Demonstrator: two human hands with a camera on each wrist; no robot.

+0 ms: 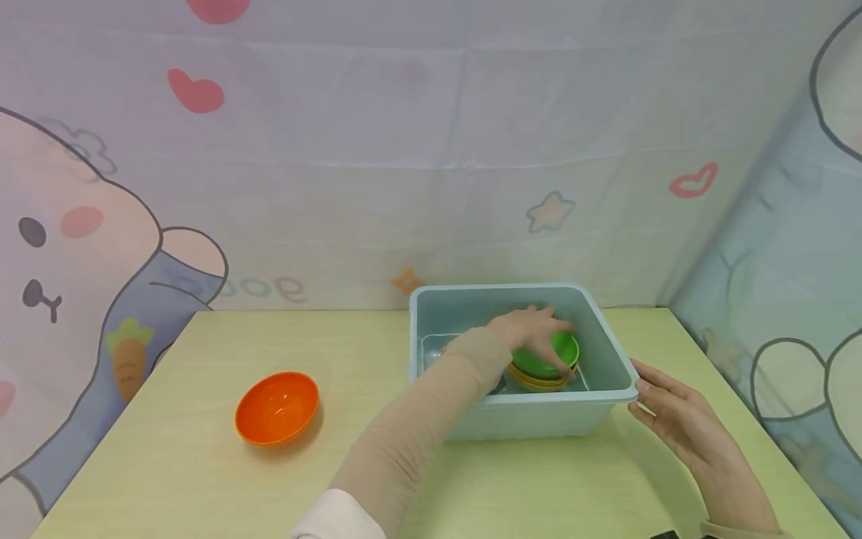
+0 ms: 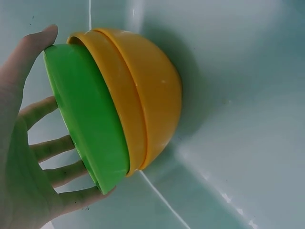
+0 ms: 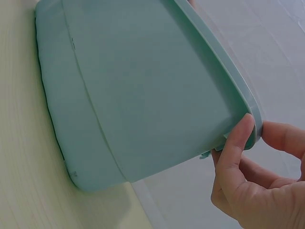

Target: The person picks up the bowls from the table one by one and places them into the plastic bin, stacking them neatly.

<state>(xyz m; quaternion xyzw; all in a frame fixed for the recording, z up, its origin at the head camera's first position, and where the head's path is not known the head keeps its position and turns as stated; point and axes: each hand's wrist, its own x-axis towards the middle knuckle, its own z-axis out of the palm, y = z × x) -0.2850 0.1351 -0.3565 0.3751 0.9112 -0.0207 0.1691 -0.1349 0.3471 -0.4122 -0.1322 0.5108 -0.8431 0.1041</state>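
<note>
In the head view, a light blue-green plastic bin (image 1: 532,421) stands on the table. Inside it, my left hand (image 1: 534,333) spans a green bowl (image 1: 567,349), which sits in a nested stack of yellow bowls (image 1: 535,384). The left wrist view has the thumb and little finger at opposite sides of the green bowl's (image 2: 88,109) rim, the other fingers spread across its mouth. Two yellow rims (image 2: 138,90) show beneath it. My right hand (image 3: 257,171) pinches the bin's rim at its near right corner, thumb and fingers on either side.
An orange bowl (image 1: 277,409) rests upright on the light wooden table (image 1: 202,479), left of the bin. My left forearm covers part of the bin's inside, where a dark item (image 1: 498,385) barely shows. A printed cloth (image 1: 350,150) hangs behind the table.
</note>
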